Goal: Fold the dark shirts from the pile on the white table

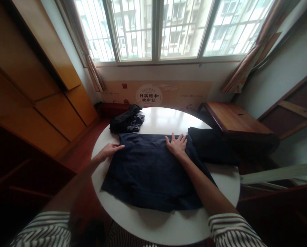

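Note:
A dark blue garment (153, 168) lies spread almost flat across the round white table (163, 120). At its upper left edge, my left hand (109, 151) holds the cloth, with the thumb on top and the other fingers partly hidden. My right hand (177, 144) rests palm down near the upper right corner, fingers spread over the fabric. Beyond the left side sits a crumpled heap of black and grey clothing (127, 120). To the right, a darker folded garment (210, 144) lies against the blue one and reaches the table's edge.
A wooden side table (240, 118) stands behind on the right. Along the left is a yellow-brown cabinet (58, 113). A pale bar (279, 173) lies close to the table's right edge. Barred windows (155, 31) with curtains (93, 73) fill the far wall.

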Demonstrator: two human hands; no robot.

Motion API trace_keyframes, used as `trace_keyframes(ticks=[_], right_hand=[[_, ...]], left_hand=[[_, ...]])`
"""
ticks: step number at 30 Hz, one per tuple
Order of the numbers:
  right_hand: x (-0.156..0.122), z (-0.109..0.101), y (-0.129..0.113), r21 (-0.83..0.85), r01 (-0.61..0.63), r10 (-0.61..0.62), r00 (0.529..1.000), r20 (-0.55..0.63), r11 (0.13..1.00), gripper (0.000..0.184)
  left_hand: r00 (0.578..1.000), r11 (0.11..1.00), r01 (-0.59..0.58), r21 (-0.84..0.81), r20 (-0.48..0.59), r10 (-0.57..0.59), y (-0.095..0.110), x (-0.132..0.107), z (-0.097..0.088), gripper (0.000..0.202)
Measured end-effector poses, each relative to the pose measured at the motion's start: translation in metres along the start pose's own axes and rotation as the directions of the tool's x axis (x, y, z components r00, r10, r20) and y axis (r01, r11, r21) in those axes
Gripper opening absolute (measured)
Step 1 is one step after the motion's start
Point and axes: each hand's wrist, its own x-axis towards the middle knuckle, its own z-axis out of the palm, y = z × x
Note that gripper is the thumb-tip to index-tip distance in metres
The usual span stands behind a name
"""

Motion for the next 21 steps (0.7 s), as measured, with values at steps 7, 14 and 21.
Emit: trace_keyframes(ticks=[7, 14, 21], right_hand=[[-0.001, -0.001, 0.001, 0.067, 0.141, -0.134, 0.986, -0.097, 0.988, 0.067], [-0.023, -0.028, -0.019, 0.489, 0.528, -0.535, 0.833, -0.141, 0.694, 0.055], [-0.046, -0.039, -0.030, 0.938, 0.126, -0.669, 0.731, 0.133, 0.323, 0.063]], left_hand=[[0.938, 0.976, -0.218, -0.012, 0.274, 0.213, -0.017, -0.047, 0.002, 0.091], [0.922, 0.935, -0.335, -0.114, 0.167, 0.350, -0.007, -0.075, 0.035, 0.090], [0.779, 0.795, -0.572, -0.203, 0.171, 0.604, 0.050, -0.082, 0.128, 0.094]])
